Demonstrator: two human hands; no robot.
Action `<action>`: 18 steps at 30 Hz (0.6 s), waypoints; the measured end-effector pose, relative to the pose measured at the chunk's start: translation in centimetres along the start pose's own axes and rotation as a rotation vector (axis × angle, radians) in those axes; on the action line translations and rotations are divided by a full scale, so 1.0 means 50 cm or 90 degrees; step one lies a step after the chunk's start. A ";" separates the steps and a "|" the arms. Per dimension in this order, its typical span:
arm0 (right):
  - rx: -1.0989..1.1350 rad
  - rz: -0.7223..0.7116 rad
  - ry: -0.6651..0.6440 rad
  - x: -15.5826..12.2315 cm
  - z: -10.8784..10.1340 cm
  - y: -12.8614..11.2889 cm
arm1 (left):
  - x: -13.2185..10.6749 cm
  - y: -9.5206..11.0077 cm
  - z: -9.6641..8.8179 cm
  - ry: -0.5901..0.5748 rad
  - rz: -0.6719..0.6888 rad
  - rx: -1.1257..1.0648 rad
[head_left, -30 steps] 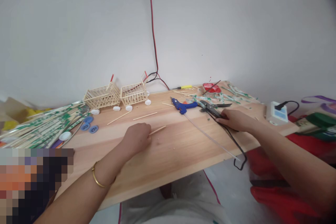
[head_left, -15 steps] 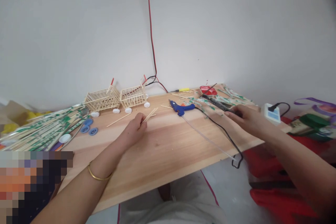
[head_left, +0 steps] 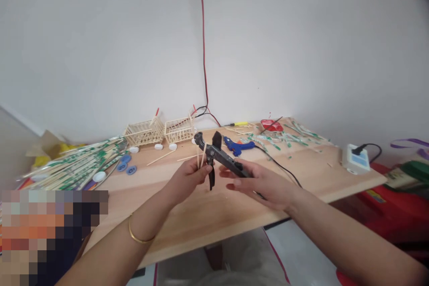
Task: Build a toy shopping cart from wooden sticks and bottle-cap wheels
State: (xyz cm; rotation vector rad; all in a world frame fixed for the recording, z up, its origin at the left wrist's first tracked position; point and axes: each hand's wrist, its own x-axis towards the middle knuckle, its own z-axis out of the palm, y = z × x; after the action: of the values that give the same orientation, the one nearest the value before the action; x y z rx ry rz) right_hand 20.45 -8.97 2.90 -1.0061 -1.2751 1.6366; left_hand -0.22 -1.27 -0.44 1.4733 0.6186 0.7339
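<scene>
Near the middle of the table, my left hand [head_left: 187, 181] pinches short thin wooden sticks [head_left: 203, 155] that point upward. My right hand [head_left: 268, 183] is wrapped round one handle of a black plier-like cutter [head_left: 224, 157]. The cutter's head reaches across to the sticks, just above my left fingers; whether its jaws touch them I cannot tell. Behind the cutter lies a blue glue gun [head_left: 238, 146]. Two small wooden-stick carts, a left one [head_left: 144, 132] and a right one [head_left: 177, 130], stand at the back with white round wheels.
Wrapped sticks [head_left: 83, 156] are heaped at the left, beside blue bottle caps [head_left: 125, 159]. Torn wrappers [head_left: 288, 136], a red dish [head_left: 272, 125] and a yellow-handled tool [head_left: 240, 124] lie at the back right. A white power strip [head_left: 355, 161] sits on the right edge.
My right hand has brought the black cutter from the right side of the table to my left hand. My left hand has stayed near the middle, with its sticks now turned upright.
</scene>
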 end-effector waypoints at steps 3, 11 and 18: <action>0.099 0.031 -0.070 0.043 0.029 0.031 | 0.004 -0.005 -0.010 0.049 -0.028 -0.090; 0.054 -0.044 -0.083 0.128 0.027 0.099 | 0.012 -0.016 -0.019 0.051 -0.086 -0.296; 0.072 -0.133 0.125 0.174 0.006 0.089 | 0.023 -0.002 -0.036 0.115 -0.042 -0.520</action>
State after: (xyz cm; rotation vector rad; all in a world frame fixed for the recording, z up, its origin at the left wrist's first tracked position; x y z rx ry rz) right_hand 16.57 -1.71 -2.34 -0.9084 -1.1052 1.3986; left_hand -0.84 0.76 -0.52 0.6377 0.4175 0.9288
